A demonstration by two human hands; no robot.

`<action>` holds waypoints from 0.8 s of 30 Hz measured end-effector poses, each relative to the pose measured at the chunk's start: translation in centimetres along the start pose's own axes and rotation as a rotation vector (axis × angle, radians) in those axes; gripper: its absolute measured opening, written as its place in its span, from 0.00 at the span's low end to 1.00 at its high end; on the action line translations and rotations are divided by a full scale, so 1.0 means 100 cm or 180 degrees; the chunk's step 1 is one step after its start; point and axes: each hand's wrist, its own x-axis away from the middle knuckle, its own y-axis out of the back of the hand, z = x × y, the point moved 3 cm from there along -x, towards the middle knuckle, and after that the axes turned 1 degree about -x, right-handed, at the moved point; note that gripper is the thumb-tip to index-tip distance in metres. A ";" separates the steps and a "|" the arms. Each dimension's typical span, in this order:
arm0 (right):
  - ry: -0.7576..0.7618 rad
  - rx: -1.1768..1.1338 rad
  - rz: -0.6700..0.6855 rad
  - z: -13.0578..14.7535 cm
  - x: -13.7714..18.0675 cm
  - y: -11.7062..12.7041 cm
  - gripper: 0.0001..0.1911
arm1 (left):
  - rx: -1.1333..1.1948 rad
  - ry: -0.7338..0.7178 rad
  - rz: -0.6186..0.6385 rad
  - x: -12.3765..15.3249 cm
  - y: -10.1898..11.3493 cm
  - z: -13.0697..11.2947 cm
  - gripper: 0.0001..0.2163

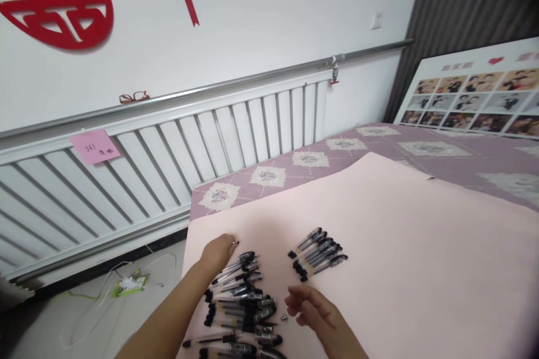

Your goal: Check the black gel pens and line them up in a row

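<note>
On the pink sheet (400,247) lie 2 lots of pens: a loose heap (242,308), then a neat row (318,252) apart. The left hand (219,255) touches the heap's top (grasp unclear); the right hand (309,308) hovers half-curled, seemingly empty, by a small cap (283,317). Singling out 1 pen calls for a fine pinch.
</note>
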 end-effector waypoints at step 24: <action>0.0234 -0.0624 -0.0924 0.021 -0.008 0.068 0.19 | 0.0117 -0.0360 -0.0261 -0.005 -0.020 -0.003 0.10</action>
